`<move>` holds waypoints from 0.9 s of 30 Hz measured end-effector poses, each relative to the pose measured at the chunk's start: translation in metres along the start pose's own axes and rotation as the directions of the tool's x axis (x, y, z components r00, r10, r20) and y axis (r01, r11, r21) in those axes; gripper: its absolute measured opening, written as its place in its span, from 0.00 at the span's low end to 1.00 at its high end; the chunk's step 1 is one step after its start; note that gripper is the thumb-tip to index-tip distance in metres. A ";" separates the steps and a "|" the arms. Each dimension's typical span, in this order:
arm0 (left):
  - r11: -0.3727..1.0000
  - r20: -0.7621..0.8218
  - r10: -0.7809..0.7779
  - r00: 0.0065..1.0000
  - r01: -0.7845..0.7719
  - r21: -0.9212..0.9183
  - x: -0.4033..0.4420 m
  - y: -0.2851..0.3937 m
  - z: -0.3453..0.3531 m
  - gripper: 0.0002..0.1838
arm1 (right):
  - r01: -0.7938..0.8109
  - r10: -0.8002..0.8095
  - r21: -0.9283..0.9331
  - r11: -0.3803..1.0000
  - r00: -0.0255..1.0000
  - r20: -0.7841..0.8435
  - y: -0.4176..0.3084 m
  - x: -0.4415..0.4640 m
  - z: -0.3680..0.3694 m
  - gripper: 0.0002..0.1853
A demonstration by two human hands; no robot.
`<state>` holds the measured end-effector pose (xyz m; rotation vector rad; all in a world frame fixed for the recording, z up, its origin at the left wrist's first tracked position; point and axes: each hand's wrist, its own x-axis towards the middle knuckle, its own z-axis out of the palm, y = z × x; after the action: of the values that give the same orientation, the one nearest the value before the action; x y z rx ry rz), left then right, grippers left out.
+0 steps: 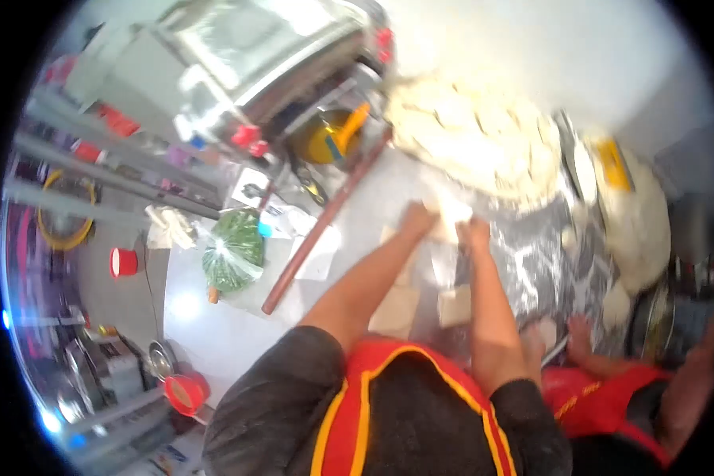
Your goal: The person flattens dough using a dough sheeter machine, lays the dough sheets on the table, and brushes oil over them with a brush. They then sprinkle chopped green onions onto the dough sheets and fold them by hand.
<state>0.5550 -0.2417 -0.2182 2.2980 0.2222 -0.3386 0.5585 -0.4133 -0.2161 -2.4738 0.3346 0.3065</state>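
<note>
A pale sheet of dough stretches between my two hands, over the metal worktop. My left hand is closed on its left edge, and my right hand is closed on its right edge; the fingertips are blurred. Closer to my body lie cut dough pieces, one dough piece below my left forearm and another dough piece beside my right forearm. A big mound of dough rests just beyond my hands. To the left, a long brown rolling pin lies slantwise.
A bowl of yellow liquid holds an orange-handled brush. A bag of greens lies left, below a large machine. At right are more dough, a yellow scraper and a co-worker's hand.
</note>
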 end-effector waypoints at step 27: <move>0.596 -0.308 0.399 0.864 0.012 0.803 0.043 0.041 -0.541 0.24 | 0.305 -0.487 0.842 0.446 0.872 -0.059 -0.329 -0.115 -0.057 0.20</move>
<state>0.7001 0.1306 0.1506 3.2460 0.0276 0.3415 0.5599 -0.1730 0.0428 -1.4554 -0.1916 0.1229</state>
